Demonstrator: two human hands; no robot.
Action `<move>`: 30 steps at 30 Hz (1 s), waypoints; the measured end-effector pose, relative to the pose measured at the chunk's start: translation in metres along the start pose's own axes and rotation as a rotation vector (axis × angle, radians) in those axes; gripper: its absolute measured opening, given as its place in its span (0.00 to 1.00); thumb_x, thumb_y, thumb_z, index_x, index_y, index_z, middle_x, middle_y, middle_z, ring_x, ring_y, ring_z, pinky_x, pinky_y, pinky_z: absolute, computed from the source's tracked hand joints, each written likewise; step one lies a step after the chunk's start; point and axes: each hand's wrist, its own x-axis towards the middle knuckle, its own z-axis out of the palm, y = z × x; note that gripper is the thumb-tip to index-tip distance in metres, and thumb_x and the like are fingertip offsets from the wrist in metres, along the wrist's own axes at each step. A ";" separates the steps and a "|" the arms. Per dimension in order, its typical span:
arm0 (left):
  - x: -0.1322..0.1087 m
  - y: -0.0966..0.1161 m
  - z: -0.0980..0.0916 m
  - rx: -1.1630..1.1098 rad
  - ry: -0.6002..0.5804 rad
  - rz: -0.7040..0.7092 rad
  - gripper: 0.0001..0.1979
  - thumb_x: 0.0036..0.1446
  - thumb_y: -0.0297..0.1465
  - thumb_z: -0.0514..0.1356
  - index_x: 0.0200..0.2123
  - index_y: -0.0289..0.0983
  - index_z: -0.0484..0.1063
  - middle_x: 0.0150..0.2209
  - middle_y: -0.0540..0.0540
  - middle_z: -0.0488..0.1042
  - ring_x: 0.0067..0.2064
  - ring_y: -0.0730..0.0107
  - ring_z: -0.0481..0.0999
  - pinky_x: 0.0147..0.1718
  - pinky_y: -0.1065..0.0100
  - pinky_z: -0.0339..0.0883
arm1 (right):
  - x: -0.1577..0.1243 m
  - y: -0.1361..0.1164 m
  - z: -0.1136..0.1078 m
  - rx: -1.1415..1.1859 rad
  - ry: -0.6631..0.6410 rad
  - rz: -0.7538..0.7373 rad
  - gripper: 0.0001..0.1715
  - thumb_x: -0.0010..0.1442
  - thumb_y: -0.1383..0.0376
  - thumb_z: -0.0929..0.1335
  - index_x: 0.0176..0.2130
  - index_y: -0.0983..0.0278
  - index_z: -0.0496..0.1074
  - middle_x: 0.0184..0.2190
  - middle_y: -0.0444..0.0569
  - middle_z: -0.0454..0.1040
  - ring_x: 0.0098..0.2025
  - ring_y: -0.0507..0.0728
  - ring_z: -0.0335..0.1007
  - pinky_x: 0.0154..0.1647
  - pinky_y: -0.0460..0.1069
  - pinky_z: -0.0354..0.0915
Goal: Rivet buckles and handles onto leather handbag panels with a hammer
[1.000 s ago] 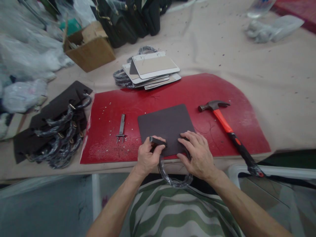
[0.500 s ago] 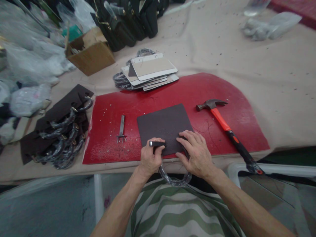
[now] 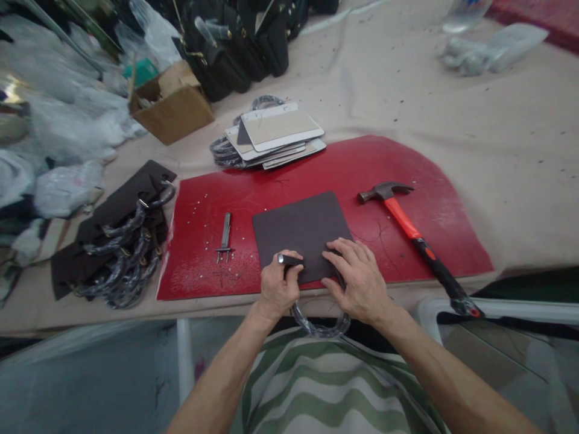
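Note:
A dark brown leather-like panel [image 3: 301,223] lies flat on the red mat, its near edge towards me. My left hand [image 3: 280,283] is closed round a short metal punch [image 3: 290,260], tilted low over the panel's near left part; its tip is hard to make out. My right hand [image 3: 357,274] presses its bent fingertips onto the panel, with the thumb at the near edge beside one end of a handle. That plastic-wrapped curved handle [image 3: 320,330] loops below the panel, between my hands and my striped shirt. Part of the handle is hidden by my fingers.
The red mat [image 3: 217,199] also bears a claw hammer [image 3: 402,220] at right and a pronged punch [image 3: 225,238] at left. Handled dark panels [image 3: 117,241] are heaped left. Behind are stacked pale-backed panels [image 3: 280,129], a cardboard box [image 3: 174,114] and black bags [image 3: 235,48].
The punch in my left hand has tilted slightly, and that hand has shifted a little to the right. My right hand and the panel stay nearly still; the view has turned slightly.

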 end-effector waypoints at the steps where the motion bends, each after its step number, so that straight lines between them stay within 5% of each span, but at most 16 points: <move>1: 0.001 0.000 0.000 -0.009 -0.002 0.007 0.04 0.64 0.27 0.55 0.41 0.38 0.69 0.38 0.44 0.78 0.41 0.66 0.79 0.43 0.67 0.74 | 0.000 0.000 0.001 0.003 0.003 0.001 0.24 0.60 0.61 0.69 0.55 0.65 0.69 0.59 0.58 0.68 0.63 0.69 0.59 0.66 0.67 0.52; 8: 0.005 0.003 -0.001 -0.006 -0.037 -0.004 0.05 0.63 0.27 0.56 0.41 0.38 0.69 0.37 0.44 0.78 0.39 0.66 0.80 0.41 0.68 0.74 | -0.001 0.011 -0.015 0.205 0.133 -0.005 0.18 0.64 0.60 0.68 0.52 0.62 0.70 0.55 0.57 0.71 0.59 0.66 0.65 0.61 0.64 0.62; 13: 0.003 0.002 0.001 -0.008 -0.015 0.043 0.06 0.63 0.26 0.56 0.43 0.38 0.69 0.38 0.45 0.78 0.39 0.67 0.80 0.40 0.69 0.74 | -0.010 0.048 -0.059 -0.107 0.325 0.185 0.15 0.63 0.61 0.67 0.48 0.63 0.72 0.49 0.60 0.73 0.53 0.69 0.68 0.56 0.65 0.65; 19: 0.003 0.002 0.002 -0.037 -0.022 0.020 0.06 0.62 0.26 0.56 0.42 0.39 0.69 0.37 0.46 0.78 0.37 0.67 0.80 0.39 0.69 0.73 | -0.024 0.089 -0.083 -0.375 0.140 0.436 0.12 0.59 0.56 0.66 0.40 0.62 0.71 0.34 0.57 0.70 0.35 0.66 0.68 0.32 0.57 0.65; 22: 0.003 0.001 0.002 -0.052 -0.030 0.021 0.06 0.61 0.26 0.56 0.42 0.39 0.68 0.37 0.46 0.78 0.37 0.67 0.80 0.39 0.69 0.73 | -0.014 0.088 -0.088 -0.076 0.001 0.655 0.09 0.52 0.58 0.69 0.31 0.60 0.66 0.25 0.49 0.66 0.26 0.59 0.63 0.25 0.52 0.59; 26: 0.003 0.001 0.003 -0.068 -0.020 0.012 0.06 0.60 0.26 0.56 0.41 0.39 0.69 0.37 0.45 0.78 0.38 0.65 0.80 0.40 0.67 0.74 | 0.008 0.066 -0.093 0.837 -0.202 0.928 0.15 0.45 0.58 0.70 0.31 0.60 0.62 0.22 0.43 0.62 0.21 0.53 0.56 0.19 0.48 0.55; 30: 0.003 0.002 0.005 -0.086 -0.021 -0.015 0.06 0.60 0.26 0.56 0.40 0.40 0.69 0.36 0.45 0.78 0.38 0.64 0.80 0.40 0.66 0.75 | 0.021 0.030 -0.099 0.970 -0.178 0.912 0.19 0.51 0.50 0.67 0.30 0.58 0.56 0.20 0.36 0.52 0.17 0.49 0.45 0.15 0.45 0.47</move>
